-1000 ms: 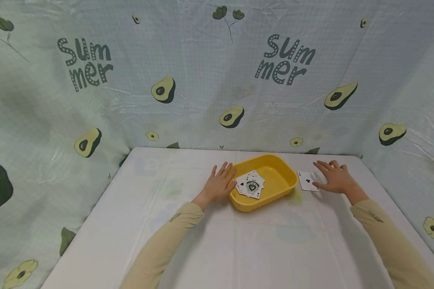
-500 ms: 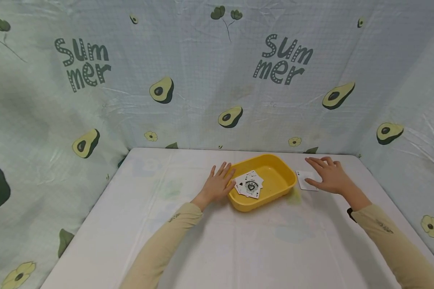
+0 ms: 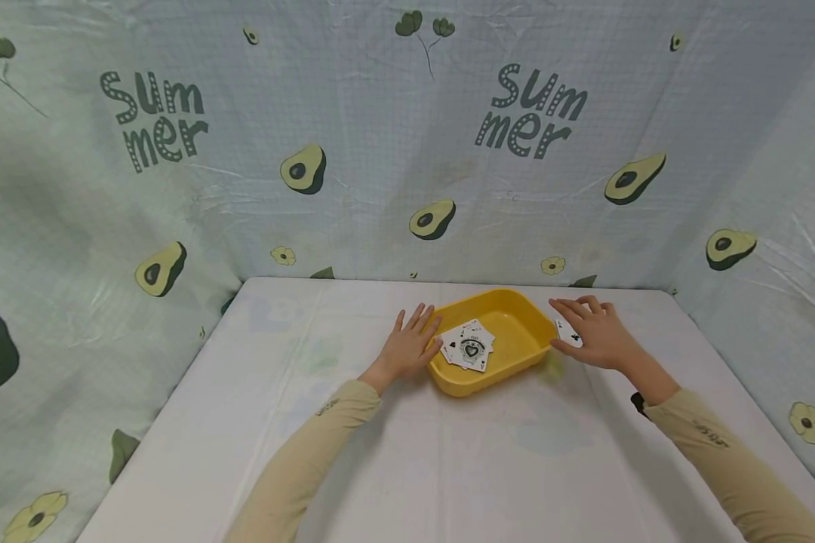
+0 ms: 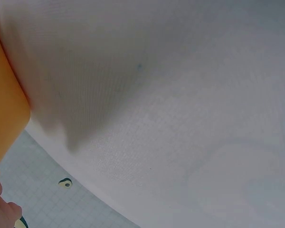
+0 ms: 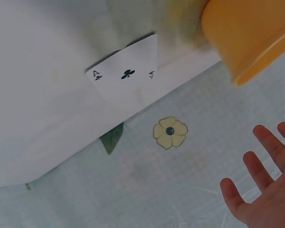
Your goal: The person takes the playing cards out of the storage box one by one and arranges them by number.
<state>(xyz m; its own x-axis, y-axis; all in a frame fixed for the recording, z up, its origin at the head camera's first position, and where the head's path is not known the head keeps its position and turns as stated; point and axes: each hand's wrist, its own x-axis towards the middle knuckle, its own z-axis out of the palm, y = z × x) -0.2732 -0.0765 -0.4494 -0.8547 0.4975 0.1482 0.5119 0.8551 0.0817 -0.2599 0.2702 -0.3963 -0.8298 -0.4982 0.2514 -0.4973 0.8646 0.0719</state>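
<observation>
A shallow yellow plastic tray [image 3: 467, 387] stands on the white table. Inside its left part lies a fanned stack of playing cards [image 3: 471, 350]. My left hand [image 3: 405, 345] rests on the tray's left rim, fingers spread and straight; only some fingertips [image 4: 1, 209] show in the left wrist view. To the right of the tray an ace of clubs [image 5: 127, 71] lies face up on the table. Over that card hovers my right hand [image 3: 598, 337], partly hiding it in the head view, with its fingers near the tray's right end. The right wrist view shows those fingers [image 5: 261, 173] spread, holding nothing.
The white table [image 3: 394, 467] stretches toward me from the tray. Behind it and along its sides hangs a pale cloth [image 3: 367, 219] printed with avocados and flowers. The table's far edge runs just behind the tray.
My right hand has moved left over the ace of clubs, toward the tray. The card stays on the table. My left hand has kept its place on the rim.
</observation>
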